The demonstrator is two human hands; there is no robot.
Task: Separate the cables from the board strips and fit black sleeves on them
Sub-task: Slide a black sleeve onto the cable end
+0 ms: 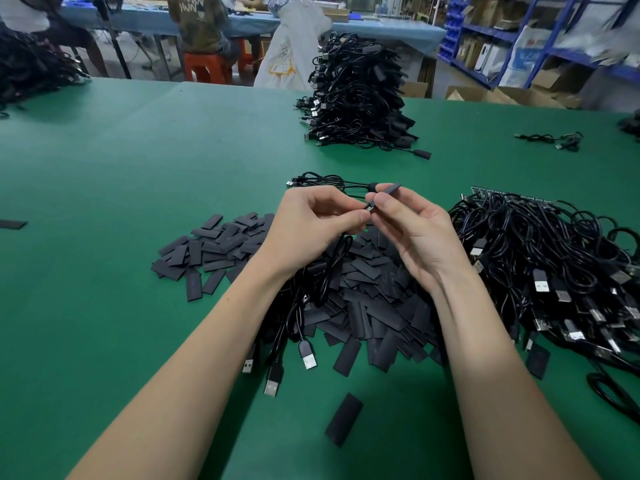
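Observation:
My left hand [313, 220] pinches the small board end of a black cable [334, 258] that hangs down under my palm to the table. My right hand [414, 230] pinches a flat black sleeve [388, 190] between thumb and forefinger, its lower end right at the cable's tip. Below both hands lies a heap of loose black sleeves [367, 306]. At the right, a tangle of black USB cables [540, 268] stays joined to a board strip [498, 195]. A bundled cable [322, 181] lies just beyond my hands.
A tall stack of cables [360, 98] stands at the back centre of the green table [104, 202]. Single sleeves lie near the front [343, 424] and at the far left [12, 224]. One loose cable [550, 139] lies at the far right. People sit at a table behind.

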